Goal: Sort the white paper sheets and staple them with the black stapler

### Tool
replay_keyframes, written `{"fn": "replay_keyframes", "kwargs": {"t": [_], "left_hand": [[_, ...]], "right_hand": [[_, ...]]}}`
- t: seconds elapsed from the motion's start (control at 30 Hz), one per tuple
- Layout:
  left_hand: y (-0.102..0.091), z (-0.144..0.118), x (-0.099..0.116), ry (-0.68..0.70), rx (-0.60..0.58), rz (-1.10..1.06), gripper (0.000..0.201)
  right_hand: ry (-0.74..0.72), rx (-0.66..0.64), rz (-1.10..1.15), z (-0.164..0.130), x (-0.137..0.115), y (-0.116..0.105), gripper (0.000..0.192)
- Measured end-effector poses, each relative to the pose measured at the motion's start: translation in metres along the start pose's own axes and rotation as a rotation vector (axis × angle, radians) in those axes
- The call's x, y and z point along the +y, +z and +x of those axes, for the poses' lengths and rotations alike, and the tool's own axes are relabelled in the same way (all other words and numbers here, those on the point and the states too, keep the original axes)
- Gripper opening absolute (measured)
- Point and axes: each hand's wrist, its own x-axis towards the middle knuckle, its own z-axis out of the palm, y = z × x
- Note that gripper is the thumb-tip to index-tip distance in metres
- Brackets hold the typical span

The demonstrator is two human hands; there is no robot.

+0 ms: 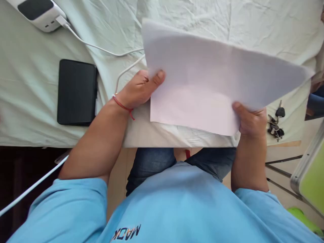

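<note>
While the left hand (140, 89) and right hand (253, 122) pinch a white sheet (194, 81), thumbs (158, 77) on top, other fingers mostly hidden

Pale green cloth-covered table (32, 104), beige floor (118, 189) below, lime-green metal-edged panel (314, 179) at right.

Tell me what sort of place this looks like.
Probably an indoor room, perhaps a home or casual workspace: there's a table draped in a pale cloth, with a white device that has a cable plugged in, and a bunch of keys.
</note>
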Motion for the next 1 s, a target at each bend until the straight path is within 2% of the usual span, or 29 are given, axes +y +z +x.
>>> {"fn": "replay_keyframes", "kwargs": {"t": [0.1, 0.17, 0.3, 0.4, 0.5, 0.57, 0.67, 0.83, 1.0], "left_hand": [[-0.003, 0.002, -0.001, -0.03, -0.121, 0.033, 0.07], [-0.005, 0.004, -0.003, -0.026, -0.099, 0.022, 0.066], [-0.007, 0.006, -0.002, -0.089, -0.027, 0.092, 0.071], [-0.004, 0.005, 0.005, -0.16, -0.021, 0.16, 0.055], [0.0, 0.003, 0.012, -0.198, -0.042, 0.278, 0.036], [0.003, 0.002, 0.017, -0.197, -0.036, 0.368, 0.031], [0.006, 0.001, 0.021, -0.179, -0.014, 0.431, 0.029], [0.007, 0.002, 0.02, -0.178, -0.019, 0.452, 0.025], [0.008, 0.002, 0.02, -0.179, -0.017, 0.451, 0.026]], "right_hand": [[0.128, -0.002, 0.04, -0.013, 0.003, -0.005, 0.048], [0.213, 0.005, 0.048, -0.022, 0.003, -0.008, 0.051], [0.385, -0.027, -0.004, -0.034, -0.001, -0.017, 0.053], [0.467, -0.048, -0.05, -0.037, -0.005, -0.024, 0.047], [0.511, -0.074, -0.079, -0.037, -0.007, -0.031, 0.041], [0.522, -0.096, -0.098, -0.037, -0.006, -0.033, 0.041], [0.533, -0.112, -0.126, -0.035, -0.003, -0.036, 0.043], [0.538, -0.063, -0.102, -0.034, 0.0, -0.037, 0.051], [0.547, -0.047, -0.093, -0.033, 0.002, -0.037, 0.051]]}}
